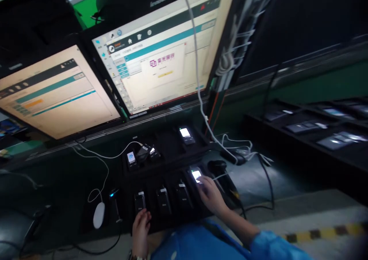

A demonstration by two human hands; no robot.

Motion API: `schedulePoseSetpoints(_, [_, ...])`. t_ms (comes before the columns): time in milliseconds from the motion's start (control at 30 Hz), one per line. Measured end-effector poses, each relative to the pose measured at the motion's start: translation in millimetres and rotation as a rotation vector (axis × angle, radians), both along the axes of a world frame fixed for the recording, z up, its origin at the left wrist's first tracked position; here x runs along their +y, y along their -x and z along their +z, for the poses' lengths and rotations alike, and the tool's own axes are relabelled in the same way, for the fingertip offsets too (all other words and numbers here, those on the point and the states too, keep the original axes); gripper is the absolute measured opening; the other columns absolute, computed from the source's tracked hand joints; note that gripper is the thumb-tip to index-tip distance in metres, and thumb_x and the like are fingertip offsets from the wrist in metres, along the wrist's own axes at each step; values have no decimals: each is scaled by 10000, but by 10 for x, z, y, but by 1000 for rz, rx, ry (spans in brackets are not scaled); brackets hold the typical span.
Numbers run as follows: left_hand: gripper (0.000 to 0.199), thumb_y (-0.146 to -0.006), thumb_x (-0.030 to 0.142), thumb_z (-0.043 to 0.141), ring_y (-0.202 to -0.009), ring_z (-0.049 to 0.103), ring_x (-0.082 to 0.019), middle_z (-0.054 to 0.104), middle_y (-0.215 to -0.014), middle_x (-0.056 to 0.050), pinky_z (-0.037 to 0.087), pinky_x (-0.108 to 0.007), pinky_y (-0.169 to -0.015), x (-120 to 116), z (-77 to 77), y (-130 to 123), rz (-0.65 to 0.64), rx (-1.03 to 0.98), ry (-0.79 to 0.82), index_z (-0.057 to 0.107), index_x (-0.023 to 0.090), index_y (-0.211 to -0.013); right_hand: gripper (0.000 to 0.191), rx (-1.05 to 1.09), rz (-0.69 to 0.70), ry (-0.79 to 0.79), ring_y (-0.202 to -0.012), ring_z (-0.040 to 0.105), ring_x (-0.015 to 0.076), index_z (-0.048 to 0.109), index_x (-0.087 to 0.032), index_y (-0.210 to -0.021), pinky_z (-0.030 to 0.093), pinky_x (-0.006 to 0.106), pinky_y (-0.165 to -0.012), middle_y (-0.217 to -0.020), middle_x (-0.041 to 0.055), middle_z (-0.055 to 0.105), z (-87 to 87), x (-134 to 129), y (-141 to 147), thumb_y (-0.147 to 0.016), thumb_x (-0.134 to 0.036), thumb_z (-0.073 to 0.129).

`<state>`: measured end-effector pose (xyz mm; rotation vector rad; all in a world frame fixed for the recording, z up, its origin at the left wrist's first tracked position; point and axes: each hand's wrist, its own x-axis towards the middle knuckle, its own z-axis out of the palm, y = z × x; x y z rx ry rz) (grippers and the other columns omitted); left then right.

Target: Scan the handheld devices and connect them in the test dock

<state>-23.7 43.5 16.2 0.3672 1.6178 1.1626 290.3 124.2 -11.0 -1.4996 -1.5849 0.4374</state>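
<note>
A black compartment tray [169,168] lies on the bench with small dark handheld devices in its slots. My right hand [211,194] is over the front row's rightmost device [196,174], whose screen is lit white, with fingertips at the screen's lower edge. At the lower end of the front row's leftmost device [140,200] is my left hand [140,223], its fingers curled; what they hold, if anything, cannot be made out. Between the hands sit two dark devices [163,201] [184,195]. The back row holds lit devices [131,158] [186,134].
Two lit monitors [163,57] [57,95] stand behind the tray. A white mouse [99,215] is at the left. A white cable [195,41] hangs before the right monitor. Black cables and a dark scanner-like object [217,166] lie right of the tray; more trays [304,126] are farther right.
</note>
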Motion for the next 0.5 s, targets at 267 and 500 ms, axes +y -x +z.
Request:
schedulePoseSetpoints(267, [510, -490, 466, 804, -898, 659, -184, 741, -906, -69, 443, -269, -740, 222, -47, -223, -183, 33, 73, 687, 207, -914, 314, -149, -439, 252, -918, 583, 286, 643, -160, -984, 485, 454, -849, -927, 155, 633, -531, -317, -842, -816, -211, 383])
schedulePoseSetpoints(500, [552, -381, 594, 798, -893, 692, -332, 747, -814, -79, 501, -420, -676, 427, -393, -478, -324, 97, 135, 702, 285, -827, 367, -300, -124, 175, -979, 604, 304, 760, -203, -818, 481, 423, -836, -1015, 155, 686, -257, 124, -550, -709, -51, 444])
